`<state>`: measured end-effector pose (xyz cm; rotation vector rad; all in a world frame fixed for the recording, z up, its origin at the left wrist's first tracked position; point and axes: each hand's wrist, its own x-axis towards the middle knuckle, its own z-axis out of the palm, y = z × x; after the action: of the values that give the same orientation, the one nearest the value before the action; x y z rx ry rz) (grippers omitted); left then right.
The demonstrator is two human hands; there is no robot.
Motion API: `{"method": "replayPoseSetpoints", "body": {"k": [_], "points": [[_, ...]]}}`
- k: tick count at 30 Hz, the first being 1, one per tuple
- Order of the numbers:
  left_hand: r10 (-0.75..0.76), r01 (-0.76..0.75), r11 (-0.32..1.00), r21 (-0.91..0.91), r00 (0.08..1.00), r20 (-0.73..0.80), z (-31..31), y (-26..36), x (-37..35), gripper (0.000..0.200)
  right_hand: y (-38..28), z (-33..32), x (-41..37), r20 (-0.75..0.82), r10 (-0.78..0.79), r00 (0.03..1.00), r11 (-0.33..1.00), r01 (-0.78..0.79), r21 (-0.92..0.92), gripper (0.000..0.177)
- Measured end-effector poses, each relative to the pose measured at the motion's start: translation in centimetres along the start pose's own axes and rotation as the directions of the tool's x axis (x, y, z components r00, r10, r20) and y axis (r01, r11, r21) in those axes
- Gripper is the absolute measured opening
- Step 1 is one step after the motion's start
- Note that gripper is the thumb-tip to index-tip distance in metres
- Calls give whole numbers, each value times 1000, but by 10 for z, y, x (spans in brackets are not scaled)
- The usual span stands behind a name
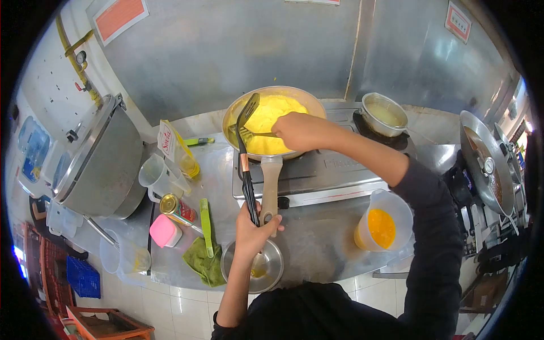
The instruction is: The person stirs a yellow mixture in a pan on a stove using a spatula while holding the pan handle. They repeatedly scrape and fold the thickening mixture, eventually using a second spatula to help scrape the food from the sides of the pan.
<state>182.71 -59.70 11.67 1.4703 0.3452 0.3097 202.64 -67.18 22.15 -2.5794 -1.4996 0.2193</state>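
Observation:
A frying pan sits on the stove with a spread of yellow egg in it. My left hand is closed around the grip of a black slotted spatula, with the thumb over the end of the pan's beige handle. The spatula points up, its head at the pan's left side. Over the pan, my right hand is closed on a thin dark utensil that reaches into the egg; its tip is partly behind the spatula. Below my left hand stands a metal bowl.
A jug of beaten egg stands at right, a small pot on the back burner. At left are a large pot, an oil pouch, a can, a pink-lidded tub and a green cloth.

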Motion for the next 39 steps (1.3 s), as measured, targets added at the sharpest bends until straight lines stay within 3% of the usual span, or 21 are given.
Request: {"method": "replayPoseSetpoints", "body": {"k": [4,6,9,11,13,15,16,18,19,21,22,26,29,34,38,39], "points": [[1,-1,1000,-8,1000,-5,1,3,-1,32,-19,1,9,-81,25,996,1000,-25,0,19],[-12,12,1000,-6,1000,-9,2,3,-1,32,-11,9,24,-186,45,982,997,-55,-48,17],[-13,13,1000,-2,1000,-17,2,4,-2,32,20,-2,36,-210,87,974,993,-102,-64,18],[3,-3,1000,-4,1000,-24,1,3,-2,32,64,-10,55,-114,13,993,991,-28,-133,18],[-3,3,1000,2,1000,9,-1,1,0,33,61,-36,29,-43,2,999,985,-9,-172,21],[-23,23,1000,-15,1000,6,-1,6,-1,33,35,-61,-13,-19,21,1000,1000,-21,8,24],[-48,48,999,-18,999,16,-1,7,-1,33,26,-68,-23,-13,14,1000,1000,-14,-1,24],[-48,49,999,-24,999,14,-1,7,-2,33,14,-72,-35,170,151,974,973,-177,150,27],[-50,50,998,-22,999,19,-2,7,-2,33,18,-63,-35,172,148,974,974,-173,146,27],[-43,43,999,-6,999,20,-2,8,-1,34,21,-43,-31,-52,-194,980,980,192,-43,26],[-38,37,999,14,999,24,-3,8,-1,34,13,-39,-29,-19,-112,994,994,112,2,27],[-41,42,999,-35,999,33,-3,7,-1,34,-2,-24,-5,-51,-62,997,997,64,34,24],[-34,34,999,-36,999,21,-3,7,-1,34,-5,-6,18,-21,40,999,996,-42,-78,22],[-53,54,998,-30,998,24,-3,5,-1,34,-10,6,33,-170,139,976,984,-155,-87,21],[-53,53,999,-9,999,11,-3,3,-1,34,28,-6,40,-242,126,962,979,-160,-126,22],[-33,34,999,-22,999,19,-3,2,-1,34,41,-17,38,-198,60,978,985,-90,-148,23]]}}
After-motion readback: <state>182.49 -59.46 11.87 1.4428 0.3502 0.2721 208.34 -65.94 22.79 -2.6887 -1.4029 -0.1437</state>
